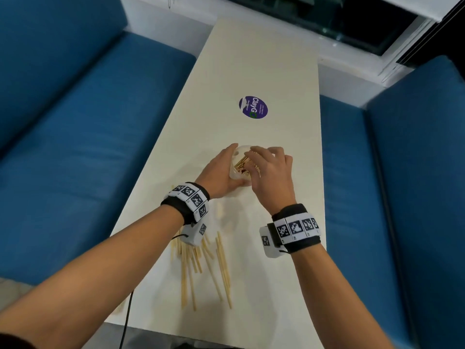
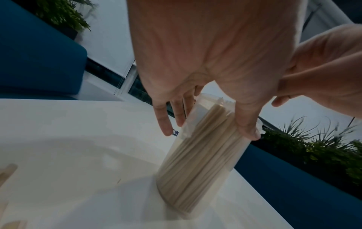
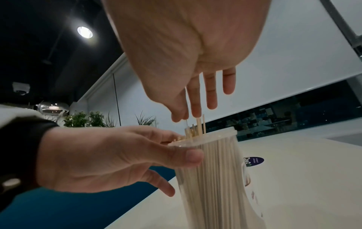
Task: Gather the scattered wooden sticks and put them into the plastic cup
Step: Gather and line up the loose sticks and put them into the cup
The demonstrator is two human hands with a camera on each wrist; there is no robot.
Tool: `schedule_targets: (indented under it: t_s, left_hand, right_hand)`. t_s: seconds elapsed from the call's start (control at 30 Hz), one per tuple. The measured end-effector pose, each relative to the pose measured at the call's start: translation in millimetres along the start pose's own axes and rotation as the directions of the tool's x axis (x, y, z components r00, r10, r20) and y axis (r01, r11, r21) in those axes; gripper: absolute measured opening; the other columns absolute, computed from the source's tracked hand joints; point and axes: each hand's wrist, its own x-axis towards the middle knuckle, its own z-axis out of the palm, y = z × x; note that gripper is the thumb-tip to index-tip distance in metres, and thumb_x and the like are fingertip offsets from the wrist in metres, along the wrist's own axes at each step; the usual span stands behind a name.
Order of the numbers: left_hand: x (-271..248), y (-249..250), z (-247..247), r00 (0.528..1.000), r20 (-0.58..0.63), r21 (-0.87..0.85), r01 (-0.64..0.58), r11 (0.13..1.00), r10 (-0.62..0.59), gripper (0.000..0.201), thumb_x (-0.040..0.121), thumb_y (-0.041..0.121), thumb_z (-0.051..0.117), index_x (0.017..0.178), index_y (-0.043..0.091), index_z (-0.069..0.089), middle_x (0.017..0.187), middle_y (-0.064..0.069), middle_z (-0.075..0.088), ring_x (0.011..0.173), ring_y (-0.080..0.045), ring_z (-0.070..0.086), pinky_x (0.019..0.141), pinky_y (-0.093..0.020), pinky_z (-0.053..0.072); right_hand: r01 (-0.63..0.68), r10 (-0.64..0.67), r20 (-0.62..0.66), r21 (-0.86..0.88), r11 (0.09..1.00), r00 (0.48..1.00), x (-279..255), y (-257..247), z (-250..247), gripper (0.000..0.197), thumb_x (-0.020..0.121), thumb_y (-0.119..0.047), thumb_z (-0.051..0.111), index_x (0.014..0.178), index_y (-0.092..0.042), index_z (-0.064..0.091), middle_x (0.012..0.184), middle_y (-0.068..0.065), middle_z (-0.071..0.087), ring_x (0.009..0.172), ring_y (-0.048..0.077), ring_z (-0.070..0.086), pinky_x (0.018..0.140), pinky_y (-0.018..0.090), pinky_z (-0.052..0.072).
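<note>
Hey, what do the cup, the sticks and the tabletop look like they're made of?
The cup looks like clear, slightly frosted plastic: the sticks inside show through its wall. The sticks look like pale, unfinished wood or bamboo, thin and matte. The table looks like a smooth cream laminate or similar with a soft sheen; its core can't be told. The round purple sticker on it looks like glossy printed film.

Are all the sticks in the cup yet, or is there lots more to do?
Not yet. The plastic cup already looks packed with sticks. The left hand steadies it while the right hand hovers over a few sticks poking above the rim. A scattered pile of loose sticks still lies on the table.
</note>
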Motion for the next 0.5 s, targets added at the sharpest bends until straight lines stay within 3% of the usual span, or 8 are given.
schedule_targets:
  t_s: [0.13, 0.23, 0.3, 0.37, 0.43, 0.5]
  left_hand:
    - [-0.4, 0.0, 0.2, 1.000, -0.009, 0.002, 0.000, 1.000, 0.000, 0.105, 0.074, 0.042, 0.086, 0.157, 0.022, 0.025, 0.153, -0.001, 0.045, 0.135, -0.018, 0.049, 0.110, -0.037, 0.043]
    - [-2.1, -0.4, -1.8, 1.000, -0.002, 0.016, -0.014, 1.000, 0.014, 0.090, 0.082, 0.026, 0.075, 0.157, 0.020, 0.026, 0.155, -0.003, 0.045, 0.136, -0.023, 0.049, 0.112, -0.038, 0.042]
    - [-3.0, -0.3, -2.0, 1.000, -0.006, 0.020, -0.016, 1.000, 0.016, 0.087, 0.082, 0.028, 0.072, 0.156, 0.020, 0.028, 0.153, -0.004, 0.047, 0.134, -0.024, 0.051, 0.111, -0.039, 0.043]
    - [-4.0, -0.1, -2.7, 1.000, -0.011, 0.017, -0.015, 1.000, 0.015, 0.088, 0.078, 0.037, 0.073, 0.153, 0.021, 0.030, 0.150, -0.003, 0.050, 0.131, -0.021, 0.053, 0.108, -0.038, 0.045]
    - [-3.9, -0.5, -2.4, 1.000, -0.013, 0.022, -0.023, 1.000, 0.023, 0.086, 0.080, 0.034, 0.074, 0.152, 0.022, 0.030, 0.150, -0.003, 0.050, 0.131, -0.021, 0.053, 0.108, -0.037, 0.044]
    - [-3.8, -2.5, -1.6, 0.999, -0.012, 0.037, -0.030, 0.999, 0.030, 0.080, 0.085, 0.027, 0.071, 0.153, 0.023, 0.029, 0.151, -0.003, 0.048, 0.132, -0.023, 0.052, 0.109, -0.038, 0.043]
  right_hand:
    - [-0.141, 0.148, -0.019, 0.204, 0.969, 0.989, -8.6, -8.4, 4.4, 0.036, 0.105, -0.017, 0.049, 0.137, -0.008, 0.060, 0.145, 0.007, 0.057, 0.135, 0.023, 0.049, 0.111, 0.036, 0.038]
    - [-0.104, 0.078, 0.149, 0.175, 0.979, 0.986, -22.9, -23.7, 24.4, 0.044, 0.110, -0.023, 0.034, 0.145, -0.004, 0.052, 0.149, 0.013, 0.054, 0.147, 0.027, 0.039, 0.123, 0.043, 0.027]
    - [-0.112, 0.081, 0.179, 0.173, 0.979, 0.981, -26.2, -24.5, 29.6, 0.047, 0.111, -0.026, 0.030, 0.148, -0.005, 0.049, 0.152, 0.011, 0.052, 0.150, 0.026, 0.034, 0.124, 0.045, 0.024]
    - [-0.178, 0.153, 0.115, 0.255, 0.950, 0.981, -23.8, -23.2, 24.9, 0.046, 0.110, -0.023, 0.032, 0.151, -0.006, 0.045, 0.157, 0.009, 0.045, 0.152, 0.022, 0.031, 0.125, 0.042, 0.023]
    - [-0.189, 0.177, 0.067, 0.286, 0.939, 0.982, -24.9, -27.6, 19.7, 0.047, 0.110, -0.022, 0.033, 0.154, -0.007, 0.040, 0.161, 0.007, 0.038, 0.154, 0.019, 0.026, 0.127, 0.036, 0.019]
    - [-0.146, 0.111, 0.132, 0.297, 0.943, 0.985, -27.9, -33.0, 23.2, 0.049, 0.111, -0.026, 0.029, 0.157, -0.010, 0.036, 0.163, 0.005, 0.036, 0.154, 0.016, 0.025, 0.127, 0.038, 0.018]
